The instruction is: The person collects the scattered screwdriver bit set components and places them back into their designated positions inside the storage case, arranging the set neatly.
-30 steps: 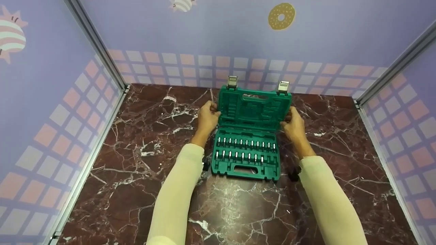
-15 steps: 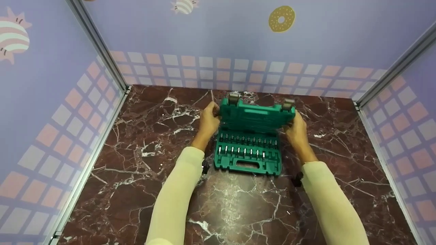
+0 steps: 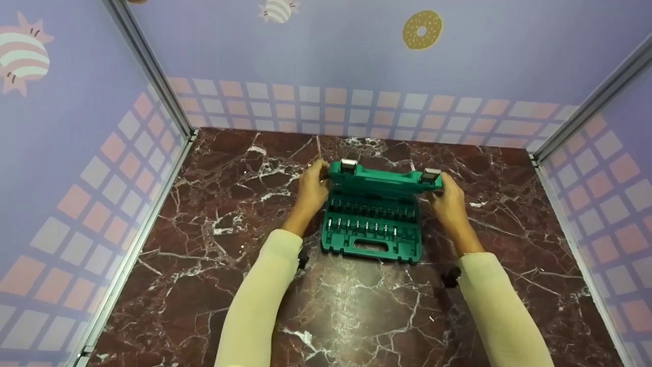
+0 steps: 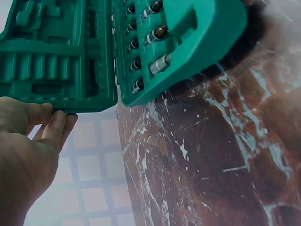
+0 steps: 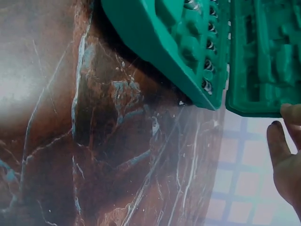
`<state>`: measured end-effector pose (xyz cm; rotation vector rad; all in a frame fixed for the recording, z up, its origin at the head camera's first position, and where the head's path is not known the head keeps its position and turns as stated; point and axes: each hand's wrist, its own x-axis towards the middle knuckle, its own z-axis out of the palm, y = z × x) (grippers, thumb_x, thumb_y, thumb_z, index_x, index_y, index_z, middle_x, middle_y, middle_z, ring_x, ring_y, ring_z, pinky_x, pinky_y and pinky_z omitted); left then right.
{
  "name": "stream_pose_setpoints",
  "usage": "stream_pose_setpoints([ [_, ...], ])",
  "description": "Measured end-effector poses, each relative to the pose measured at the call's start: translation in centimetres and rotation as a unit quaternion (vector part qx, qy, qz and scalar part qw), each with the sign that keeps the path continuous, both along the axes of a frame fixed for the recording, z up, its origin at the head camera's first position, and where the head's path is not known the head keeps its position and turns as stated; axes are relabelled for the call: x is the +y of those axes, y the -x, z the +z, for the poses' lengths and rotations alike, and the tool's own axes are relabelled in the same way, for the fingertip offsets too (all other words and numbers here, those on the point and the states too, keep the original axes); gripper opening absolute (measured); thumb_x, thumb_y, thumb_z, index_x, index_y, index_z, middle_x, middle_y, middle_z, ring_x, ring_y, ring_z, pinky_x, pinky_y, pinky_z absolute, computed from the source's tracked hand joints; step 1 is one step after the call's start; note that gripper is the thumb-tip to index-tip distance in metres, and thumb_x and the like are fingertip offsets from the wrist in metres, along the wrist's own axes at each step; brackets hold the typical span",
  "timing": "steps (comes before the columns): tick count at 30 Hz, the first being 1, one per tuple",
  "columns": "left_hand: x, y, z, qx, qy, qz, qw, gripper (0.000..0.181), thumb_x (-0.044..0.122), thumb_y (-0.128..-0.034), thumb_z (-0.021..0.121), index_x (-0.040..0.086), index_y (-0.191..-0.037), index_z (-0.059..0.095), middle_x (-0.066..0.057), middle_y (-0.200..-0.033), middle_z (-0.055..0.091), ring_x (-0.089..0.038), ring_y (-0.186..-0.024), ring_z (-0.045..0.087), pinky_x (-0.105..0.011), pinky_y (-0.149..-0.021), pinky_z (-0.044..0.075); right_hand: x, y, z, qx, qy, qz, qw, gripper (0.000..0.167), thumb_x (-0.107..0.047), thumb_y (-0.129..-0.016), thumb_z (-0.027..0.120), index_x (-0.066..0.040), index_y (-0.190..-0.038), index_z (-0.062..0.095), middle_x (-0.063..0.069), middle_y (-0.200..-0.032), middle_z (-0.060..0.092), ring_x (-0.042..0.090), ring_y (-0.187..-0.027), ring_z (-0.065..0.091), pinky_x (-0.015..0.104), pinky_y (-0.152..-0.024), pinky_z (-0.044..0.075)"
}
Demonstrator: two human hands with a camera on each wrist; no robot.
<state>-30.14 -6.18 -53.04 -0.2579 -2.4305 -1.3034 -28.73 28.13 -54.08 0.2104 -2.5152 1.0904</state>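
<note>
A green plastic socket case stands partly folded in the head view, its base flat on the table and its lid tilted up at the far side. Two metal latches, a left latch and a right latch, sit on the lid's raised edge. Rows of small metal sockets fill the base. My left hand pinches the lid's left edge, thumb inside and fingers behind. On the other side, my right hand holds the lid's right edge between thumb and fingers. The lid shadows the back row.
The case rests on a dark red marbled table. A patterned back wall rises behind it, with side panels left and right. Metal rails run along the corners.
The lid has swung from nearly upright toward me and down over the base. Both hands have moved with it, keeping hold of its sides. The base has shifted only slightly.
</note>
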Motion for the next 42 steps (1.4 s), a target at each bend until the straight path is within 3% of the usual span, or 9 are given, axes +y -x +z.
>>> stream_pose_setpoints([
  [6, 0.0, -1.6, -0.5, 0.069, 0.027, 0.018, 0.9971, 0.028, -0.019, -0.0807, 0.067, -0.002, -0.103, 0.073, -0.019, -0.099, 0.072, -0.035, -0.095, 0.071, -0.046, -0.087, 0.057, 0.2, -1.5, 0.4, -0.021, -0.008, -0.008, 0.9997, 0.031, 0.01, -0.086, 0.073, 0.003, -0.115, 0.064, 0.027, -0.109, 0.07, 0.043, -0.1, 0.069, 0.056, -0.089, 0.054],
  [11, 0.0, -3.2, -0.5, 0.071, 0.036, 0.027, 0.9964, 0.029, -0.019, -0.0804, 0.065, -0.002, -0.102, 0.074, -0.019, -0.095, 0.07, -0.034, -0.089, 0.07, -0.045, -0.083, 0.058, 0.7, -3.0, 0.8, -0.081, -0.001, -0.018, 0.9966, 0.03, 0.009, -0.085, 0.07, 0.0, -0.113, 0.065, 0.023, -0.103, 0.073, 0.037, -0.096, 0.069, 0.049, -0.084, 0.053],
  [14, -0.3, -3.8, -0.4, 0.065, 0.023, 0.024, 0.9973, 0.024, -0.019, -0.0791, 0.065, -0.003, -0.096, 0.072, -0.019, -0.089, 0.071, -0.033, -0.083, 0.071, -0.046, -0.091, 0.058, 1.0, -3.5, 0.9, -0.111, -0.006, -0.009, 0.9938, 0.025, 0.004, -0.087, 0.07, -0.001, -0.111, 0.064, 0.022, -0.102, 0.072, 0.034, -0.095, 0.068, 0.046, -0.083, 0.051],
  [18, -0.8, -4.4, -0.3, 0.032, -0.002, 0.011, 0.9994, 0.013, -0.012, -0.0815, 0.071, -0.002, -0.091, 0.071, -0.017, -0.086, 0.074, -0.031, -0.079, 0.073, -0.046, -0.088, 0.059, 1.4, -4.1, 0.7, -0.136, -0.01, 0.008, 0.9907, 0.019, -0.004, -0.09, 0.071, -0.002, -0.108, 0.063, 0.019, -0.102, 0.071, 0.03, -0.093, 0.065, 0.042, -0.083, 0.05],
  [23, -1.2, -5.3, -0.2, -0.067, -0.038, 0.01, 0.997, 0.01, 0.001, -0.0871, 0.075, 0.0, -0.096, 0.071, -0.015, -0.088, 0.076, -0.029, -0.08, 0.075, -0.04, -0.073, 0.061, 1.7, -4.6, 0.2, -0.166, 0.01, 0.031, 0.9856, 0.018, -0.008, -0.092, 0.072, -0.003, -0.106, 0.062, 0.014, -0.098, 0.071, 0.017, -0.085, 0.061, 0.03, -0.077, 0.049],
  [28, -1.2, -5.9, 0.0, -0.157, -0.16, -0.018, 0.9743, 0.019, -0.002, -0.0882, 0.072, -0.003, -0.106, 0.067, -0.021, -0.094, 0.077, -0.027, -0.081, 0.076, -0.035, -0.071, 0.063, 1.7, -5.1, 0.2, -0.215, 0.122, 0.064, 0.9668, 0.023, -0.004, -0.094, 0.07, 0.002, -0.112, 0.057, 0.01, -0.097, 0.072, 0.007, -0.081, 0.065, 0.024, -0.073, 0.054],
  [33, -1.0, -6.2, 0.2, -0.195, -0.269, -0.049, 0.9418, 0.027, -0.015, -0.0853, 0.061, -0.009, -0.112, 0.062, -0.027, -0.098, 0.072, -0.022, -0.081, 0.073, -0.035, -0.071, 0.064, 1.7, -5.5, 0.7, -0.261, 0.244, 0.113, 0.9271, 0.025, 0.002, -0.096, 0.065, 0.004, -0.116, 0.049, 0.0, -0.095, 0.069, 0.008, -0.083, 0.07, 0.033, -0.078, 0.062],
  [36, -1.0, -6.4, 0.2, -0.21, -0.293, -0.055, 0.9311, 0.031, -0.017, -0.0851, 0.056, -0.01, -0.115, 0.06, -0.025, -0.098, 0.07, -0.02, -0.08, 0.071, -0.037, -0.073, 0.064, 1.7, -5.8, 0.9, -0.281, 0.28, 0.13, 0.9084, 0.024, 0.004, -0.098, 0.061, 0.003, -0.117, 0.047, 0.0, -0.095, 0.068, 0.01, -0.086, 0.071, 0.034, -0.081, 0.063],
  [42, -1.2, -7.4, -0.3, -0.246, -0.311, -0.057, 0.9165, 0.036, -0.019, -0.0855, 0.053, -0.01, -0.12, 0.058, -0.024, -0.099, 0.069, -0.02, -0.082, 0.07, -0.043, -0.079, 0.064, 2.1, -6.6, 0.9, -0.325, 0.296, 0.152, 0.885, 0.023, 0.006, -0.1, 0.047, 0.006, -0.122, 0.041, 0.003, -0.1, 0.067, 0.012, -0.089, 0.072, 0.04, -0.088, 0.062],
])
